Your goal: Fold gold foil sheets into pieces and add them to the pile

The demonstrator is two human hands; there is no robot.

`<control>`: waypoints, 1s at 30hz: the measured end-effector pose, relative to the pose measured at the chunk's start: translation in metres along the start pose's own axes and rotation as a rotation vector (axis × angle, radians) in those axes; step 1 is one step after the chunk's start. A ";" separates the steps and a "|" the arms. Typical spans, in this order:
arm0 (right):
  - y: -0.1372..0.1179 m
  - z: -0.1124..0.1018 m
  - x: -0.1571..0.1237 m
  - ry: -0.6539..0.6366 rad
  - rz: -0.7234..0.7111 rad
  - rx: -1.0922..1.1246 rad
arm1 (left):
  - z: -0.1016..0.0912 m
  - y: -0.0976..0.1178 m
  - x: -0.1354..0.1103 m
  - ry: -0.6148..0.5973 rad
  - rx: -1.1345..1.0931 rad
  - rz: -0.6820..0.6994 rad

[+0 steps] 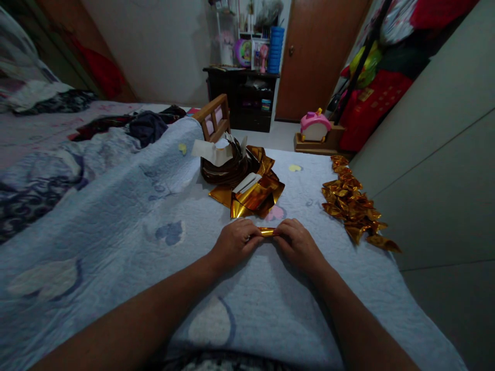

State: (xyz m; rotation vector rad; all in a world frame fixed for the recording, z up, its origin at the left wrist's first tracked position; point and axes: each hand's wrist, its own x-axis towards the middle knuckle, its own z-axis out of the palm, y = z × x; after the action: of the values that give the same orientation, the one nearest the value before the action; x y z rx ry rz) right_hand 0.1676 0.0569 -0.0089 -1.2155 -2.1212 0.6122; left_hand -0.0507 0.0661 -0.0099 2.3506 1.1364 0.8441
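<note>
Between my two hands lies a small rolled piece of gold foil paper (266,232), low over the blue quilt (255,309). My left hand (236,239) is closed on its left end, and a ring shows on one finger. On the right end, the fingers of my right hand (297,241) pinch it. Just beyond my hands sits a loose stack of gold foil sheets (257,196) with pale backs. Beside it, a dark curled bundle of paper (222,170) has white strips on top.
Along the bed's right edge runs a row of folded gold foil pieces (350,201). Rumpled bedding and clothes (93,139) cover the left. A wooden bedpost panel (214,119) rises at the foot. Beyond stand a dark shelf (243,95) and a pink toy case (315,126).
</note>
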 end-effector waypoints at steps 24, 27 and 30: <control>0.000 -0.010 0.004 0.275 0.400 0.660 | -0.012 0.004 0.003 0.037 -0.470 -0.287; 0.000 -0.011 0.005 0.299 0.408 0.608 | -0.012 0.004 0.003 0.082 -0.451 -0.288; -0.003 -0.012 0.004 0.258 0.384 0.592 | -0.013 0.004 0.003 0.096 -0.434 -0.270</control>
State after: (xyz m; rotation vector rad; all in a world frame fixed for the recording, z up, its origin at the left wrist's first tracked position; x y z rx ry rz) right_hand 0.1728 0.0600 0.0026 -1.2671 -1.3541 1.0914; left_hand -0.0552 0.0675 0.0031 1.7788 1.1408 0.9956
